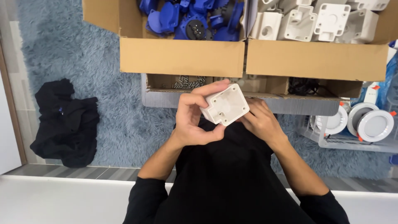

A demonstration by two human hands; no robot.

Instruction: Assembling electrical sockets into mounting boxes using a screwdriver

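Far left, on the blue shaggy rug (103, 83): a crumpled black cloth (64, 122), well apart from both hands. Further right, at the top: a cardboard box (182, 56) full of blue plastic parts (188, 18), and touching its right side a second cardboard box (317, 60) full of white plastic housings (323, 18). Below these two, a low cardboard tray (253, 89) with small dark screws (188, 82) in its left compartment and a black tangle, maybe cable, in the right one.

In the middle, just in front of the tray's near edge: left hand (192, 120) curled narrow around a white square housing (225, 104), thumb under its lower corner, fingers over the top left edge. Housing held tilted, hollow side with corner holes facing up. Right hand (259, 120) touching the lower right side of the same housing, fingertips hidden behind it, so grip there hard to tell. Both forearms bare, black sleeves lower down.

Far right: a clear plastic crate (352, 141) with round white lamp fittings (375, 124).
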